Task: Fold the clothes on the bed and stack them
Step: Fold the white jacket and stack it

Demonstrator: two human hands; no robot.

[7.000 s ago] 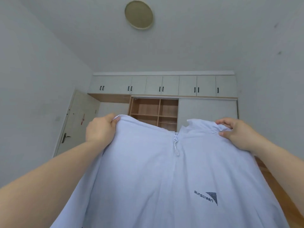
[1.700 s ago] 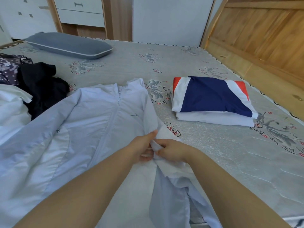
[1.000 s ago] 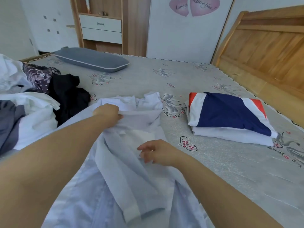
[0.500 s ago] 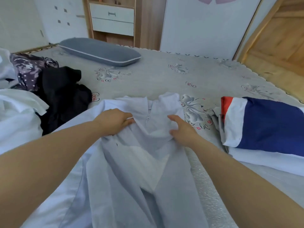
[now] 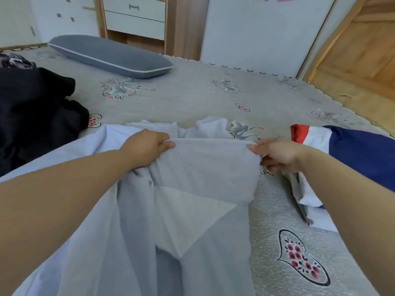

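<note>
Gripping hard, the left hand [image 5: 147, 149] has its fingers curled round a bunched upper edge of the pale blue jacket [image 5: 192, 199], which lies spread across the bed [image 5: 192, 99] directly before the person. Take that jacket as the marker for everything else.

Far to its left sits a heap of unfolded clothes: a black garment [image 5: 36, 112] crumpled on the mattress, with a scrap of dark patterned cloth [image 5: 15, 61] behind it. Beyond the jacket, toward the far edge of the bed, lies a grey pillow [image 5: 111, 56], and behind that stands a wooden cabinet with white drawers [image 5: 134, 18], both drawers closed, so I cannot tell what they hold.

At the jacket's right shoulder the right hand [image 5: 280, 153] pinches the other end of the same raised edge, thumb beneath and fingers over the cloth. Between the two hands the fabric is pulled taut into a straight line, lifted just off the mattress.

To the jacket's right rests the folded stack [image 5: 342, 159], a navy, white and red piece on top of something white, touching the person's right forearm.

By my reckoning the job is partly done: that stack is finished, the jacket is only at an early fold with its lower part loose, and the dark heap is untouched.
</note>
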